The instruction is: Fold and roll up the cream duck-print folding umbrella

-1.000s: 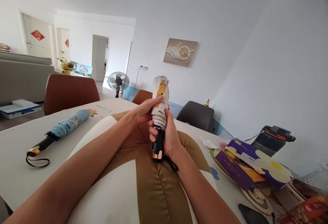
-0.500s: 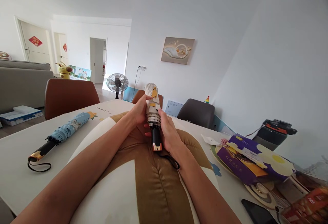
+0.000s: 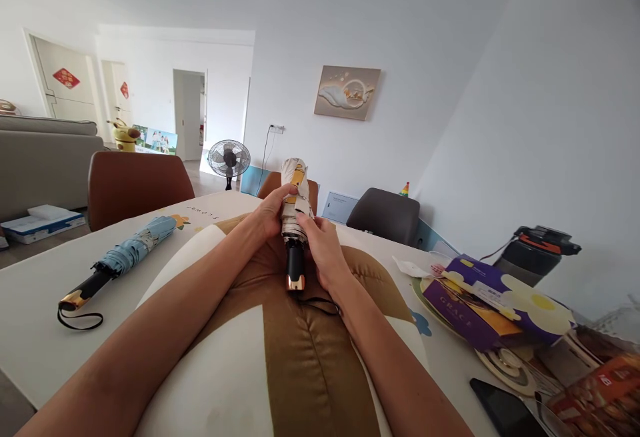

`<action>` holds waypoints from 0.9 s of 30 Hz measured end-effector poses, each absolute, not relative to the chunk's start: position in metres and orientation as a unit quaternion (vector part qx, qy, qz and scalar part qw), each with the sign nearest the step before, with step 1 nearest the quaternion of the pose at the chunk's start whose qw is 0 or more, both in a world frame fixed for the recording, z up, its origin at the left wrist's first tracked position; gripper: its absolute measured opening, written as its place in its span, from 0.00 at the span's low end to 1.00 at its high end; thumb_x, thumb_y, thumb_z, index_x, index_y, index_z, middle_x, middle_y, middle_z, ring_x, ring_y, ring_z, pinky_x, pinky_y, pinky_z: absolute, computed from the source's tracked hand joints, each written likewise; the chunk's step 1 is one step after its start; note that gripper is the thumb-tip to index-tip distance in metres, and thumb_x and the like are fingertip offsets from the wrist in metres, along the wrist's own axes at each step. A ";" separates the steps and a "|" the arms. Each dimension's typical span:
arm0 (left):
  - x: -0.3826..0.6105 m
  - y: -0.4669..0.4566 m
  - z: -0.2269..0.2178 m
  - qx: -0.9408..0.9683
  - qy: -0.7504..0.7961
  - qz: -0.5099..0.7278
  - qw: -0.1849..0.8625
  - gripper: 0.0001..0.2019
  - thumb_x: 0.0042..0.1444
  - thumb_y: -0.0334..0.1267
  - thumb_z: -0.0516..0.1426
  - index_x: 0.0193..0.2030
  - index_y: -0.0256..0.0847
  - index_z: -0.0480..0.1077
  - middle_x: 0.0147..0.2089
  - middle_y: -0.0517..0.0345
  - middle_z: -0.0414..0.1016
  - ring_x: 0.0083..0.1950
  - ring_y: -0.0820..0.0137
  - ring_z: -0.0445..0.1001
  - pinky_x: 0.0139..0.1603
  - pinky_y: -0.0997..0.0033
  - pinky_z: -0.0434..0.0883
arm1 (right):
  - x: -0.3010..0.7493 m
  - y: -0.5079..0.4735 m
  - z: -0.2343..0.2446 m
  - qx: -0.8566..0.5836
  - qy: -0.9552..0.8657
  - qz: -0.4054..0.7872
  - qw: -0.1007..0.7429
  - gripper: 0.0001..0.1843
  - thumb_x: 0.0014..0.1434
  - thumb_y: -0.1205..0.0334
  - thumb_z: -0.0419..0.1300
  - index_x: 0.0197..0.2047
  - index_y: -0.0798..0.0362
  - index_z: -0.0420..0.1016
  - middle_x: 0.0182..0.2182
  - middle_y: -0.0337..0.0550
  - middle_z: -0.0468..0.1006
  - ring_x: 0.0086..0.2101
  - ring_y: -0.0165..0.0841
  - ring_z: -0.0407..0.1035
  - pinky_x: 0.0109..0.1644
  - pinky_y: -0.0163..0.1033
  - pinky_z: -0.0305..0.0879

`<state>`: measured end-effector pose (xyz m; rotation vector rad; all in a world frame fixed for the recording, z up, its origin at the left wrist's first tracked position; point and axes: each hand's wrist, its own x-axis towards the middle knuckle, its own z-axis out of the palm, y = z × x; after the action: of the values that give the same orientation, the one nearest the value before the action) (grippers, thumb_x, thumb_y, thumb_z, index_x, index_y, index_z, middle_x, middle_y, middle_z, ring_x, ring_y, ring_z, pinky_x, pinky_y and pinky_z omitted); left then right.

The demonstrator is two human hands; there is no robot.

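Note:
A folded cream umbrella [image 3: 295, 223] with yellow patches is held before me above a brown and white cushion [image 3: 315, 350]. Its black handle with a gold end points toward me, and a thin black strap hangs from it. My left hand [image 3: 276, 210] is closed around the upper canopy, thumb across the front. Lower on the right side, my right hand [image 3: 323, 243] grips the canopy edge with the thumb near its closing band; some of its fingers are hidden behind. On the table to the left lies a folded blue umbrella [image 3: 133, 250] with a black and gold handle.
On the white table [image 3: 30, 317] at right are a purple box [image 3: 460, 310], a dark bottle [image 3: 535, 257], a phone [image 3: 503, 410] and a red packet [image 3: 600, 390]. Brown chair [image 3: 140, 190] and grey chair [image 3: 385, 217] stand beyond, with a fan [image 3: 229, 157] behind.
The cream umbrella's handle has swung slightly left. My right hand's thumb has moved left and a little down onto the front of the canopy; the left hand keeps its hold.

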<state>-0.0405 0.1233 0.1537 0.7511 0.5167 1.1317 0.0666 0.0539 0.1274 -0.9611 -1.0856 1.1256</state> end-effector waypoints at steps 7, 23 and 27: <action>-0.035 0.115 0.154 0.450 0.231 0.502 0.702 0.09 0.45 0.35 0.63 0.32 0.34 0.70 0.26 0.54 0.73 0.26 0.68 0.74 0.30 0.67 0.75 | 0.076 0.063 0.130 -0.423 -0.497 0.276 0.706 0.15 0.52 0.48 0.60 0.34 0.52 0.72 0.32 0.39 0.74 0.35 0.32 0.68 0.36 0.34 0.65; -0.026 0.096 0.158 0.675 0.303 0.440 0.508 0.15 0.42 0.39 0.66 0.36 0.33 0.73 0.31 0.53 0.76 0.32 0.67 0.75 0.31 0.72 0.73 | 0.085 0.065 0.138 -0.378 -0.416 0.335 0.756 0.08 0.47 0.59 0.62 0.24 0.54 0.69 0.22 0.34 0.71 0.25 0.28 0.64 0.28 0.33 0.63; -0.027 0.094 0.159 0.661 0.280 0.439 0.540 0.16 0.43 0.36 0.65 0.39 0.32 0.72 0.33 0.51 0.76 0.32 0.67 0.75 0.32 0.70 0.73 | 0.086 0.064 0.140 -0.320 -0.330 0.416 0.785 0.04 0.46 0.65 0.60 0.24 0.54 0.68 0.22 0.34 0.73 0.26 0.29 0.68 0.29 0.33 0.65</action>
<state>-0.0269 0.0938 0.1591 1.5702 0.6653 1.0441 0.0859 0.0637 0.1396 -0.6900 -0.7119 0.8969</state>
